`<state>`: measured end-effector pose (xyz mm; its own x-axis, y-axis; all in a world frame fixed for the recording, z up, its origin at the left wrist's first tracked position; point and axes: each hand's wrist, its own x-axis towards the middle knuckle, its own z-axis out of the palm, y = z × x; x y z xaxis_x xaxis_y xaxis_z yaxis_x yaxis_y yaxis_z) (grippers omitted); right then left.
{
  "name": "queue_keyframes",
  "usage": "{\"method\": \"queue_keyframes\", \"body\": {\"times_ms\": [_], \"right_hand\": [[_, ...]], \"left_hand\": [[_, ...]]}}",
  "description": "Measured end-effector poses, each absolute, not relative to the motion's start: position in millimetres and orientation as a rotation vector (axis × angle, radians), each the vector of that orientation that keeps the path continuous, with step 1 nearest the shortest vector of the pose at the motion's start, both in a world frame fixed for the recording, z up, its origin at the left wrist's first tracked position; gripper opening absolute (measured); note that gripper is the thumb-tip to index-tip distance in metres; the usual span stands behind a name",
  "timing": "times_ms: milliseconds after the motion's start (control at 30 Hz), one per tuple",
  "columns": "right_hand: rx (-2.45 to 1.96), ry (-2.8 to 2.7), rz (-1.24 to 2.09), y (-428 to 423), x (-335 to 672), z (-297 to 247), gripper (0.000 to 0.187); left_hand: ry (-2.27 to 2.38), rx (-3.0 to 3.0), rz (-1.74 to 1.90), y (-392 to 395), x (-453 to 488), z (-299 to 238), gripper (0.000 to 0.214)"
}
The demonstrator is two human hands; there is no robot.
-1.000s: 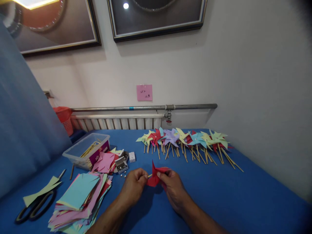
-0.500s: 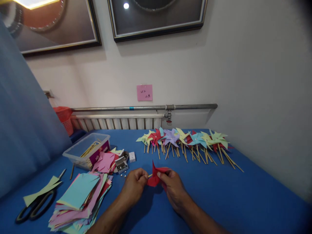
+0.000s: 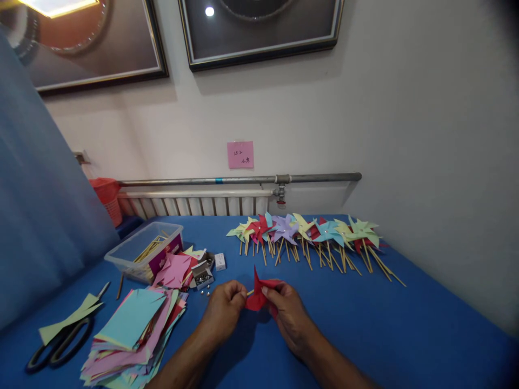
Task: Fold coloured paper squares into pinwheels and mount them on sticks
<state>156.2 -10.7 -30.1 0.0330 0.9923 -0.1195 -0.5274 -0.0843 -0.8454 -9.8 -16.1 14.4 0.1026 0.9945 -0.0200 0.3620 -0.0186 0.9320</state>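
Observation:
Between my hands is a red paper pinwheel (image 3: 255, 300), one pointed blade sticking up. My right hand (image 3: 288, 310) pinches its right side, with the thumb on the paper near the centre. My left hand (image 3: 225, 308) is closed around a thin wooden stick (image 3: 250, 292), of which a short end shows against the pinwheel's left side. Whether the two are joined I cannot tell. Just left of my left hand lie small open boxes of metal pushpins (image 3: 203, 275) and a few loose pins. Farther back on the right rests a row of finished pinwheels (image 3: 286, 229) on sticks.
A clear plastic box (image 3: 141, 243) holds wooden sticks. Before it are pink cut papers (image 3: 174, 270) and a stack of coloured paper (image 3: 132, 319). Black-handled scissors (image 3: 60, 346) lie at left under a pale green paper strip (image 3: 73, 319). A radiator (image 3: 194, 204) and pipe run behind the blue table.

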Motion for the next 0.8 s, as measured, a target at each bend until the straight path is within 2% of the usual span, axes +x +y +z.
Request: {"method": "queue_keyframes", "body": {"times_ms": [533,800], "right_hand": [[-0.875,-0.677,1.498,-15.2,155.1,-20.3,0.035],[-0.873,-0.741,1.496,-13.6,155.8,-25.3,0.033]], "left_hand": [[1.378,1.514,0.959,-14.1,-10.0,8.6,0.017],[1.420,1.473,0.992,-10.3,-12.5,10.2,0.017]]}}
